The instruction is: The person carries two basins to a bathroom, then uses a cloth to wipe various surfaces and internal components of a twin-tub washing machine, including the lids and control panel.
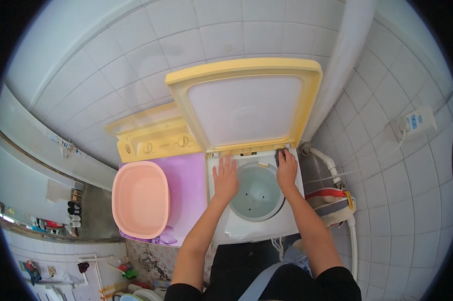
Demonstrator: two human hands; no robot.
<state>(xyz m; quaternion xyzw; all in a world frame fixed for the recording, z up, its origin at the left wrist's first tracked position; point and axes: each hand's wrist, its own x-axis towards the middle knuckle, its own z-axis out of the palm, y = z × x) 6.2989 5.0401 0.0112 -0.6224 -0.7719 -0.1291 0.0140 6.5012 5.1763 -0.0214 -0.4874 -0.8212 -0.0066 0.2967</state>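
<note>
1. Washing machine (256,231) sits beneath both hands, its long axis running left to right, lid (246,110) raised behind them.
2. Right hand (286,171) grips a dark pad (277,158), mostly hidden.
3. Left hand (225,180) lies open, fingers pointing toward the lid.

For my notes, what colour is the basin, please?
The basin is peach-pink, seen in the head view.

Rough-looking pad (277,158), smooth plastic washer top (226,223), smooth plastic basin (141,199), glossy wall tiles (221,40)
</note>
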